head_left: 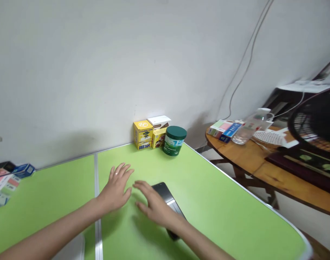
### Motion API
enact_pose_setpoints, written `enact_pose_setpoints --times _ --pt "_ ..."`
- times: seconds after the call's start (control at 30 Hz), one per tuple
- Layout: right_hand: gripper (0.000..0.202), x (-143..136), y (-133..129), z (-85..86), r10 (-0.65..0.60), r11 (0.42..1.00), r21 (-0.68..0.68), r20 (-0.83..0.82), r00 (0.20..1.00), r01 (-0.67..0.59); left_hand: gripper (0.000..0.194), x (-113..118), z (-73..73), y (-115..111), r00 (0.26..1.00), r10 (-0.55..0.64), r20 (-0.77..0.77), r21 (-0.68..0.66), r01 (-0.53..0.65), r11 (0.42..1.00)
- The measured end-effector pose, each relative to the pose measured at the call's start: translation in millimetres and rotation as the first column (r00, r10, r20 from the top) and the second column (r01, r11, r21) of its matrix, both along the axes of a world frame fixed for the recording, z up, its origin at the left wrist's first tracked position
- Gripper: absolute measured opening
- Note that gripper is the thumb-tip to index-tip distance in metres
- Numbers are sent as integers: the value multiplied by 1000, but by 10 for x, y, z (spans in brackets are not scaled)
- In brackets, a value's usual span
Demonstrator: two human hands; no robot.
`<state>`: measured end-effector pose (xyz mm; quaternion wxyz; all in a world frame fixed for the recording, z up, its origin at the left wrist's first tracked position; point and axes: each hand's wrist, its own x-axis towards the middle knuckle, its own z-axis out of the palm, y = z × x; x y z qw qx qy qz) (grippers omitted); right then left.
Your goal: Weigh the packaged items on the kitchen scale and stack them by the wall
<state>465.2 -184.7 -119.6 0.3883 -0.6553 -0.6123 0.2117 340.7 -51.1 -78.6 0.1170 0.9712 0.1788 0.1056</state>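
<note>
1. Both hands look empty here. The left hand [112,193] has its fingers loosely spread, ring on one of them [116,173]. The right hand [154,206] is open too, fingers a bit curled, thumb off to the side. Nothing pinched in either.

2. Closest thing to them is a black tablet [167,195] (could be a big phone, can't tell for sure). It's lying flat on the green table [213,202], set at an angle, partly hidden under the right hand and forearm. Going by the shadows, I'd say the hands are above the surface, but can't swear the right wrist isn't brushing it.

3. Handling-wise, my guess is it's stiff and slim, fairly light but dense for its thickness. The face is glossy with a bright reflection, so I'd expect it to be slick, and the glass is the bit to baby.

4. Best hold imo: fingers on one long edge, thumb on the opposite one, around the middle. Pinching just a corner could let it twist, and pressing on the screen just smears it. Being so flat, it may need a fingertip under an edge first.

5. Farther back near the wall there's a green-lidded tub [174,143] beside a small yellow box [158,138], a taller yellow "COME ON" box [143,137], and a white box [158,120] behind. All well apart from the tablet, so there's elbow room around it.
</note>
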Motion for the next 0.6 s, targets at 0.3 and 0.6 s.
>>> enact_pose_setpoints --times 0.3,0.6 --pt "57 1500 1241 87 -541 827 400 369 756 396 64 1837 84 799 953 73 294 144 -119 982" --pt "43 1892 1423 28 -604 789 456 454 655 412 45 1989 -233 1127 916 0 400 128 -56 990"
